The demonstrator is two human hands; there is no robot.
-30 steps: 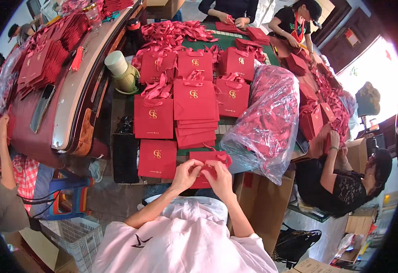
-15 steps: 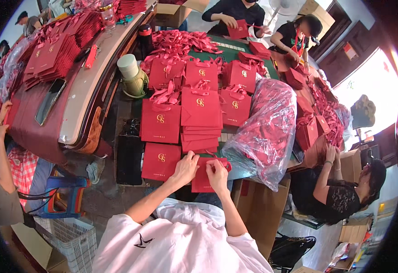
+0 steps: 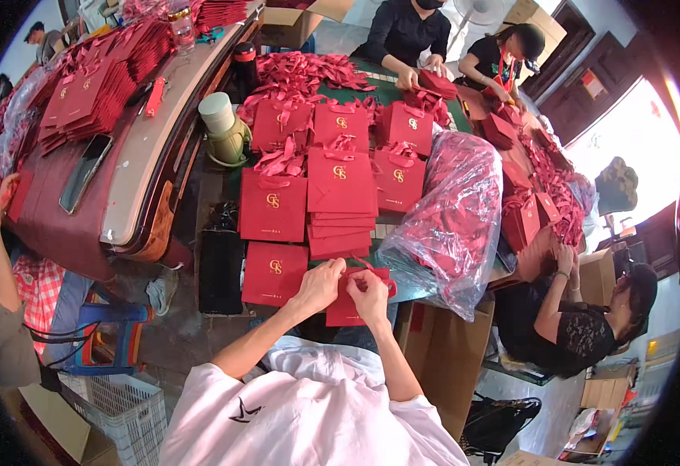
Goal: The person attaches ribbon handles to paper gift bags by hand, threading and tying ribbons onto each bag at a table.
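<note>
Both hands cover most of the red bag [image 3: 345,309] at the near table edge, so its upper part and the ribbon [image 3: 377,273] they work are hard to make out. The left hand [image 3: 318,284] has its fingers curled narrow, pinching the bag's top edge. The right hand [image 3: 369,292] pinches beside it, fingertips nearly touching the left's. A flat bag [image 3: 275,273] lies just left.

red bag [image 3: 345,309] partly hidden behind hands, fingers' [image 3: 332,268] grip unclear
</note>
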